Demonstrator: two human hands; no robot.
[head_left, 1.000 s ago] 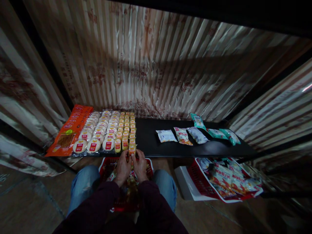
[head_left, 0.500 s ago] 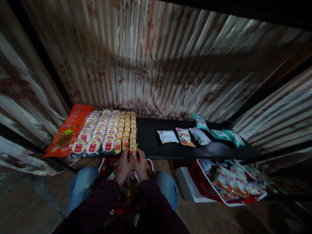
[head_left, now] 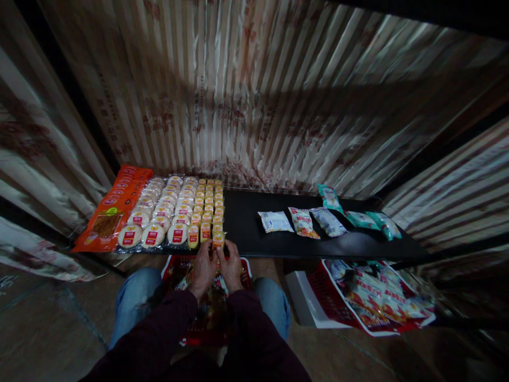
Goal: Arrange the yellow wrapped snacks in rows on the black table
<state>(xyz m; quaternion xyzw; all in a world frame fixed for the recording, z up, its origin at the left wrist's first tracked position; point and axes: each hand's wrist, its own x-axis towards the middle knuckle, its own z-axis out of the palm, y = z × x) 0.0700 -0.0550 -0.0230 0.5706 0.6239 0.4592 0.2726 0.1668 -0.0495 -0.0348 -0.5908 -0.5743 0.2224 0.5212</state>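
Observation:
A small yellow packet (head_left: 218, 240) with a red label stands at the shelf's front edge, at the near end of the rightmost row of yellow packets. My left hand (head_left: 204, 268) pinches its left side and my right hand (head_left: 230, 266) its right side, fingertips close together. More small yellow packets (head_left: 205, 230) run back in rows beside it. Left of them lie rows of round white crackers (head_left: 177, 233) in clear wrap, overlapping one another. An orange bag (head_left: 115, 207) lies at the shelf's left end.
On the black shelf (head_left: 246, 233), white and red snack bags (head_left: 303, 222) and green bags (head_left: 328, 197) lie to the right. Beneath my hands is a red basket (head_left: 167, 270); another red basket (head_left: 334, 305) of bags stands at right beside a white box (head_left: 304, 300). Striped curtain hangs behind.
The view has shifted very slightly. Both hands remain at the same yellow packet, with almost no visible movement.

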